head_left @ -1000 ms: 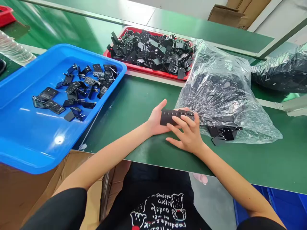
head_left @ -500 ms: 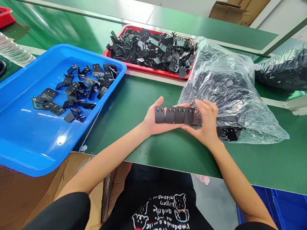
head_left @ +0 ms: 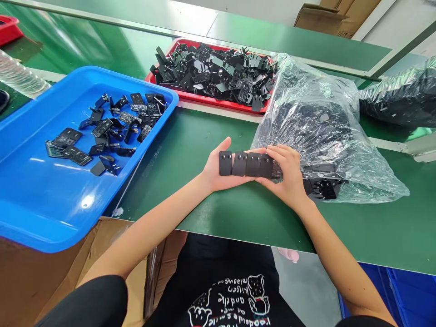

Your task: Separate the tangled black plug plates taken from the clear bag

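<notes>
Several flat black plates (head_left: 240,163), each with two small prongs or holes near its upper edge, lie in a row along my left hand (head_left: 218,175). That hand is palm up with its thumb stretched out, bearing the row. At the right end of the row, my right hand (head_left: 288,175) has its fingers and thumb closed around the last plates. Just behind and right of my right hand lies a clear plastic bag (head_left: 306,113) full of black parts. Some black parts (head_left: 325,187) show at the bag's lower left opening.
On the left is a blue tray (head_left: 34,190) with scattered black parts. A red tray (head_left: 211,100) heaped with black parts stands at the back. Another filled plastic bag (head_left: 402,100) lies at the far right, and a red container (head_left: 9,31) at the far left.
My right hand has moved slightly left and its fingers have closed in on the right end of the row. The right-hand plates now sit closer together, overlapping.
</notes>
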`<state>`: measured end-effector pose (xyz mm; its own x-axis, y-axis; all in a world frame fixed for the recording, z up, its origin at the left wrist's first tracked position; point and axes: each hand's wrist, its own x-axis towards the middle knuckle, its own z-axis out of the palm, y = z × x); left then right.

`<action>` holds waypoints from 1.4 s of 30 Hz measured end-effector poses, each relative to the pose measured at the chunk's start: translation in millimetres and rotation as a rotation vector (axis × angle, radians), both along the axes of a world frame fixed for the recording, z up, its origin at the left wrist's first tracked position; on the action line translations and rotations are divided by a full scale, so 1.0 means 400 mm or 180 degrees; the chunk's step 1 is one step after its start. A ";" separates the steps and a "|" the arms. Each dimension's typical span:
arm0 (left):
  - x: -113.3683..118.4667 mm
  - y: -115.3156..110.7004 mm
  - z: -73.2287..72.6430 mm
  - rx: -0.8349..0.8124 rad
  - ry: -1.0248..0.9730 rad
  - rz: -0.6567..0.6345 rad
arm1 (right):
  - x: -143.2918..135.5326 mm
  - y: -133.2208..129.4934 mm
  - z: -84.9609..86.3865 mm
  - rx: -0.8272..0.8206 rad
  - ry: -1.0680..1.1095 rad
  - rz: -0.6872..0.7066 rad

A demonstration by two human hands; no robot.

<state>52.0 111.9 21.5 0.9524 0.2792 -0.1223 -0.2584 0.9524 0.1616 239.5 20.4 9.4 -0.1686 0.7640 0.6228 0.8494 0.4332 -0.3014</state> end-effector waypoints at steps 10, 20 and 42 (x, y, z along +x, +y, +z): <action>0.000 -0.003 -0.005 0.0056 -0.0003 -0.0057 | -0.003 -0.001 -0.001 0.0039 0.0040 0.0057; 0.010 -0.007 -0.010 -0.0065 0.0143 0.0088 | 0.002 0.002 -0.008 -0.0108 0.0167 0.0049; 0.015 -0.009 -0.021 0.0007 0.0236 0.0078 | -0.028 -0.015 0.008 -0.0073 0.0013 0.0200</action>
<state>58.2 108.1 13.0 0.9337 0.3026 -0.1916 -0.2689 0.9456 0.1832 228.3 14.4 12.7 -0.2141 0.7661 0.6060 0.8195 0.4785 -0.3153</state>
